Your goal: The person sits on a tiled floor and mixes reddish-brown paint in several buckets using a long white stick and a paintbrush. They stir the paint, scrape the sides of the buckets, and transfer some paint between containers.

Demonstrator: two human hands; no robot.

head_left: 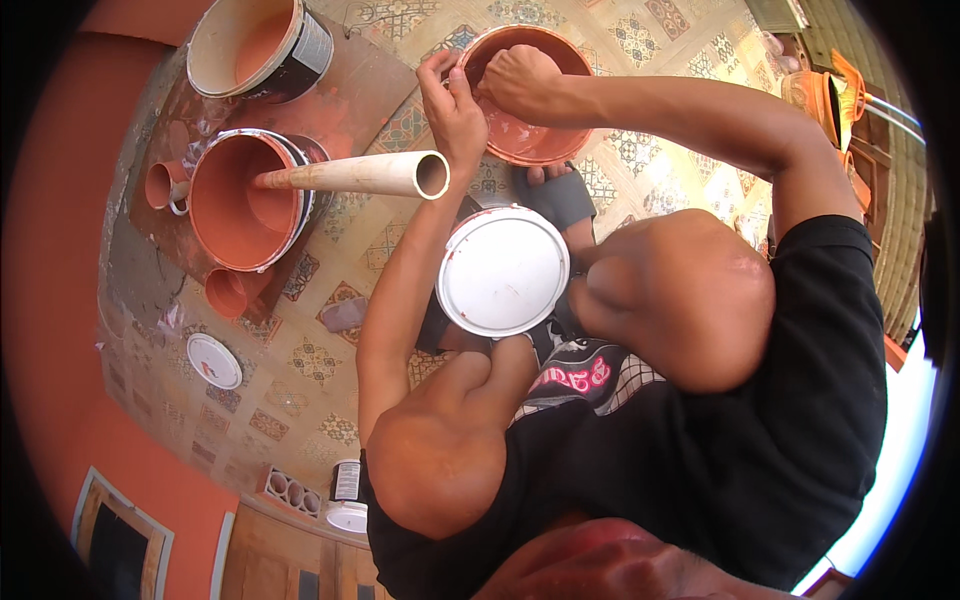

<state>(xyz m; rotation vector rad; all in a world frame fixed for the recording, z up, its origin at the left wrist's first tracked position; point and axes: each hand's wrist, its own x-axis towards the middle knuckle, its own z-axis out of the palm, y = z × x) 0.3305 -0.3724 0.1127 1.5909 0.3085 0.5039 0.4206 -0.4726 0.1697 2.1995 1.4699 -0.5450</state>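
In front of me stands a terracotta-coloured bucket (pixel 540 145), its inside wet with reddish paint. My left hand (pixel 455 110) is at its left rim, with the fingers bent over the edge and the thumb raised. My right hand (pixel 520 85) reaches over the bucket from the right, closed in a fist. What it holds, if anything, is hidden behind the fingers. Between my knees sits a round white lid (pixel 503 272) with reddish smears round its edge; what lies beneath it is mostly hidden.
On a stained board (pixel 365 95) to the left, a paint bucket (pixel 235 215) holds a leaning pale pipe (pixel 370 175). Behind it is another paint bucket (pixel 310 55). Small reddish cups (pixel 226 292) and a white lid (pixel 214 361) lie nearby. An orange wall (pixel 60 300) rises at left.
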